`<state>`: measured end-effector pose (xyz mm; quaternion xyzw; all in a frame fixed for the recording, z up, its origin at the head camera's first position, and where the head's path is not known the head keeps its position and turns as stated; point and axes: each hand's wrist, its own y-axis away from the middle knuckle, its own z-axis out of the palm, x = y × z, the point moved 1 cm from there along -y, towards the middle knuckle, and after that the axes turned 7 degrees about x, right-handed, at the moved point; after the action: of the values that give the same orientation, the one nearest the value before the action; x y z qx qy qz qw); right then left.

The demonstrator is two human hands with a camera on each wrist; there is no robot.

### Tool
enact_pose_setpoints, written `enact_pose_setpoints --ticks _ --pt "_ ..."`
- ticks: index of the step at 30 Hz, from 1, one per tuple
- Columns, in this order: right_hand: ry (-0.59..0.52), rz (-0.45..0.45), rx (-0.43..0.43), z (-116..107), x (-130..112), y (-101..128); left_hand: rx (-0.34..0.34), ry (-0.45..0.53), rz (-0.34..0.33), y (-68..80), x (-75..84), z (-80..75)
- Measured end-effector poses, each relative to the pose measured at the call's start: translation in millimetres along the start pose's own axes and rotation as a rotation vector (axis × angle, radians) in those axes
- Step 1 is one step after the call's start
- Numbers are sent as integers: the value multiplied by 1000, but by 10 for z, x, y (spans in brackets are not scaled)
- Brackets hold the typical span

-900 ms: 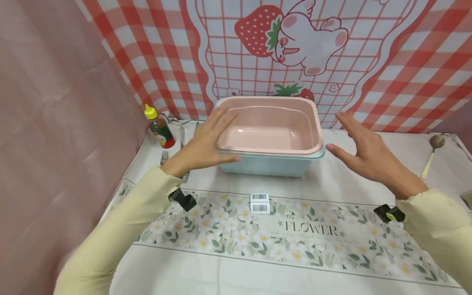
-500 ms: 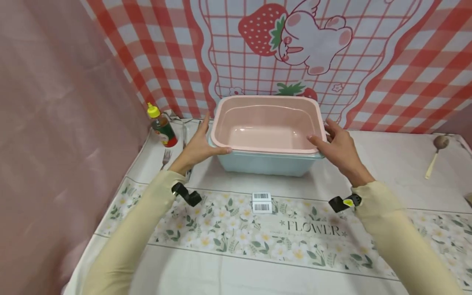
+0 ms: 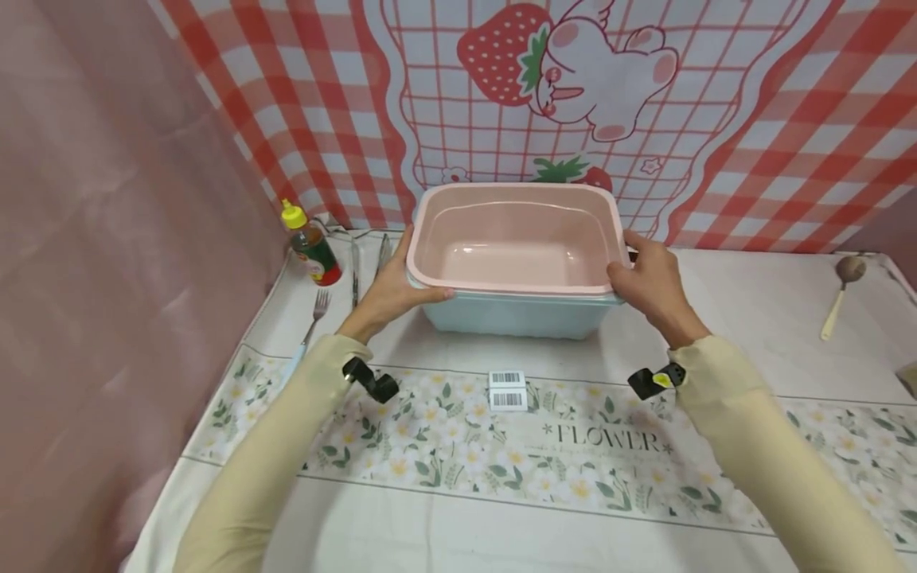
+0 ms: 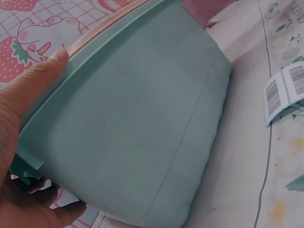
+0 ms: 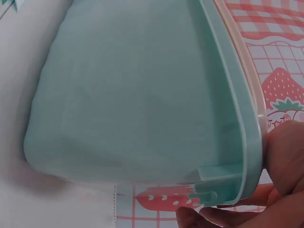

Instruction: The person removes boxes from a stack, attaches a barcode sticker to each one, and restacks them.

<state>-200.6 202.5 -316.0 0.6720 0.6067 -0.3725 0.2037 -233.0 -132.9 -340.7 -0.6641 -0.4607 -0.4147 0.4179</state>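
A pink plastic basin (image 3: pixel 516 219) sits nested inside a light blue-green basin (image 3: pixel 516 317) in front of the back cloth. My left hand (image 3: pixel 390 290) grips the left end of the stack, its thumb along the front rim. In the left wrist view the fingers (image 4: pixel 71 213) curl below the blue-green rim. At the right end my right hand (image 3: pixel 652 278) holds the rim, thumb on top near the pink edge. The right wrist view shows its fingers (image 5: pixel 228 216) under the rim, beside a small moulded clip. The inside of the pink basin is bare.
Left of the basins stand a sauce bottle with a yellow cap (image 3: pixel 312 247) and a fork (image 3: pixel 315 314), with more cutlery behind. A spoon (image 3: pixel 845 286) lies far right. A barcode label (image 3: pixel 508 390) sits on the flower-printed cloth (image 3: pixel 444 446) in front.
Both hands have come from hovering beside the basins to gripping their two ends. The right hand swung in to the left, and the left hand slid outward off the pink rim.
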Motion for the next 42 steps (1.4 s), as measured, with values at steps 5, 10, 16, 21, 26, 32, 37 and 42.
enact_pose_setpoints --ticks 5,10,16,21,26,32,37,42 --pt "-9 51 7 -54 -18 -8 -24 -19 17 32 117 9" --pt "18 -24 64 -97 -37 -14 -33 -1 39 22 114 18" --pt "78 -59 56 -173 -111 -23 -46 33 85 26 88 36" --pt "57 -50 56 -189 -190 -27 -28 61 79 17 46 51" --pt "-5 -46 118 -146 -185 -33 2 66 55 -20 -102 57" --pt "-98 12 169 -126 -158 -60 43 25 -22 -32 -231 66" --pt "-257 76 174 -194 -196 -88 69 -37 -117 6 -225 62" --pt "-375 82 170 -318 -257 -96 78 -99 -146 8 -202 34"
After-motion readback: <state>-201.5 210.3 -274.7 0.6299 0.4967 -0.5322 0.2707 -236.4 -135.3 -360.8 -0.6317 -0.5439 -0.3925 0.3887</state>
